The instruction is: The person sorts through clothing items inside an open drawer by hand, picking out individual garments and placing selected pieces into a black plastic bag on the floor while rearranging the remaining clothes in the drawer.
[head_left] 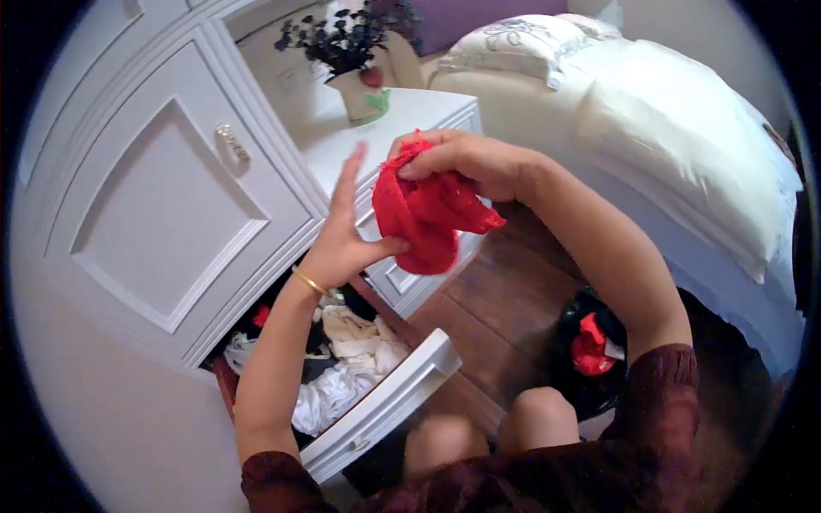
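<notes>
In front of me my right hand (462, 162) pinches a small red cloth garment (419, 218) by its upper edge. The garment hangs folded, with a frayed or lacy trim; its exact kind is hard to tell. My left hand (346, 231), with a gold bangle at the wrist, is spread beside it. Its thumb reaches the cloth's lower left side, while the fingers point up and apart. Below my left forearm a pulled-out drawer (389, 410) holds crumpled white, cream and dark clothes (359, 342).
A black bag (564, 329) with a red item (592, 346) inside stands on the wooden floor (479, 291). A white cabinet door (171, 214) is at left. A flower vase (359, 96) stands on the white cabinet top (428, 103). A bed (530, 103) lies at right.
</notes>
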Demonstrator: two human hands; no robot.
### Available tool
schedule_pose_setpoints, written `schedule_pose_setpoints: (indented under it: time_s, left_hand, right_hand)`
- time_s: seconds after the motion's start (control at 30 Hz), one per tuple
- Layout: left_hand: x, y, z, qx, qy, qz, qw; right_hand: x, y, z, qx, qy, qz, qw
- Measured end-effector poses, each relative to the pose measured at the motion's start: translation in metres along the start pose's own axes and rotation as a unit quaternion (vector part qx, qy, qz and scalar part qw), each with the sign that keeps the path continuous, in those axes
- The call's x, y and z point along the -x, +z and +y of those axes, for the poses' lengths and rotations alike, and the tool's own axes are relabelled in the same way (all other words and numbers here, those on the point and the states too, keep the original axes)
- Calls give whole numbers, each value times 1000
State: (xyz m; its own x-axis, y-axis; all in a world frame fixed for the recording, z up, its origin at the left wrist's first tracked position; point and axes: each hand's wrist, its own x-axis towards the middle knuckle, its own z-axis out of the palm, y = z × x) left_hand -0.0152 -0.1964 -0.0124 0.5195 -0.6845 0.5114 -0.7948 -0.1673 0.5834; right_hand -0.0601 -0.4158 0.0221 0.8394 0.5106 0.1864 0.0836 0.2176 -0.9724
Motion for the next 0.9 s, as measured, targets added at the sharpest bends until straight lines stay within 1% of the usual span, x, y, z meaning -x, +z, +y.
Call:
schedule_pose_setpoints:
  time_s: [0.03,0.07,0.13,0.17,0.23,0.27,0.3,0.33,0.4,0.47,0.5,0.53,0.57,0.6,0.63,0.67,0.7,0.8,0.9]
  left_hand:
    - [-10,9,5,90,-2,-65,994]
    - [-14,18,16,162,-60,-96,980]
    - [-27,31,16,187,-156,-200,949]
    - [-34,37,17,194,-201,-252,926]
    - [-38,46,22,190,-191,-257,928]
    - [-40,47,20,193,-188,-264,926]
    - [-42,47,19,195,-187,-269,925]
    - [-42,52,14,258,-170,-236,921]
    - [-50,50,10,239,-185,-233,924]
    - [-59,49,15,236,-211,-243,917]
    - [-65,49,8,222,-198,-234,926]
    - [-69,51,5,205,-179,-207,940]
    - [-73,52,3,187,-160,-178,953]
    - [-82,43,-8,114,-168,-191,960]
    - [-85,47,-4,145,-114,-161,970]
    - [-93,45,-15,123,-96,-155,976]
    - [-101,44,-11,101,-78,-148,981]
    - [-110,36,11,24,-100,-163,981]
    - [-126,37,2,42,-91,-161,982]
  right_hand:
    - [8,3,-10,-1,16,17,1000]
    - [12,-6,-15,21,18,5,1000]
    - [29,-23,-29,75,2,-4,997]
    - [40,-31,-38,142,-18,10,990]
    - [69,-41,-54,206,-15,117,971]
    - [81,-57,-60,252,-1,108,962]
    - [96,-63,-64,277,9,143,950]
    - [110,-66,-68,301,19,175,937]
    - [134,-74,-73,340,33,244,908]
    - [157,-92,-75,372,39,276,886]
    - [168,-101,-76,387,43,291,874]
    - [179,-108,-77,421,52,312,850]
    - [188,-116,-77,427,56,325,842]
    - [195,-125,-76,433,60,337,834]
    - [201,-129,-75,438,64,349,826]
    - [207,-133,-74,435,57,363,822]
    - [212,-134,-73,431,50,376,819]
    - [222,-139,-69,433,37,400,807]
    - [230,-144,-68,427,36,414,803]
